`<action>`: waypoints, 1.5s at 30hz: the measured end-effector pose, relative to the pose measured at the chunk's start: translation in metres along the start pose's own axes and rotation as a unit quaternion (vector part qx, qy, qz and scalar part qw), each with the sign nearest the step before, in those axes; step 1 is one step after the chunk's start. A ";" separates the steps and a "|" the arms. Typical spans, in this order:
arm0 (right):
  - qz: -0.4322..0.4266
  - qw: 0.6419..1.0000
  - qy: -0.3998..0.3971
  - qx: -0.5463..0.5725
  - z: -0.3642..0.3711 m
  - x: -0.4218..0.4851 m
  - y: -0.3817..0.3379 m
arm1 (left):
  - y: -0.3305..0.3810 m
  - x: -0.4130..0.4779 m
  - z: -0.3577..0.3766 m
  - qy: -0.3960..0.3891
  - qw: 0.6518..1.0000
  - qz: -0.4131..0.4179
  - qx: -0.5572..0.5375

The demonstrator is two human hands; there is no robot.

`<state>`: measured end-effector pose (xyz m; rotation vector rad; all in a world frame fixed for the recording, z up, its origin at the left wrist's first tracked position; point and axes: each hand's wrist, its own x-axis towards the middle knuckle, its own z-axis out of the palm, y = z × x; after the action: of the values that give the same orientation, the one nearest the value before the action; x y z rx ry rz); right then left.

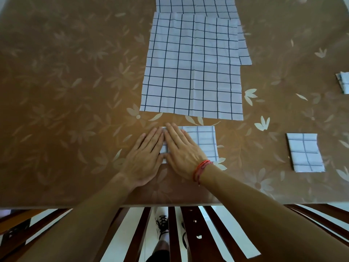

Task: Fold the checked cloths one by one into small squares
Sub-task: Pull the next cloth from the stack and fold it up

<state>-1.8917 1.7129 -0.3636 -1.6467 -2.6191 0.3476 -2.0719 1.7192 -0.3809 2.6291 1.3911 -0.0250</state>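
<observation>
both hands lie flat, fingers straight and close together, pressing down rather than gripping. the right hand (182, 154) rests palm-down on the left half of the part-folded cloth (205, 141), its fingertips reaching the cloth's far left corner. the left hand (144, 157) lies just beside it, the two touching side by side. its fingers cover the cloth's left edge and its palm is on the bare table (66, 110). a red thread bracelet (202, 168) circles the right wrist.

the cloth under the hands is a small checked rectangle, white with dark lines, lying flat. its right part shows uncovered to the right of the right hand. just beyond the fingertips, across a strip of table, lies the large open cloth (192, 72), spread flat with a crease down its middle. further from the hands, more open cloths (198, 5) lie overlapped. well to the right of the right hand sits a folded square (304, 153). further right and beyond, another folded piece (342, 83) is cut off at the picture's edge. on the near side of the wrists the table ends, and below it show dark wooden slats (190, 233) and a shoe (162, 223).
</observation>
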 end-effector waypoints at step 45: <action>0.108 0.989 -0.103 -0.025 -0.058 -0.008 0.090 | 0.004 0.001 -0.003 -0.022 0.998 -0.021 -0.048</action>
<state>-1.7997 1.7530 -0.3241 -2.0197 -2.6111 0.4878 -2.0686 1.7185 -0.3775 2.5059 1.3969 -0.0220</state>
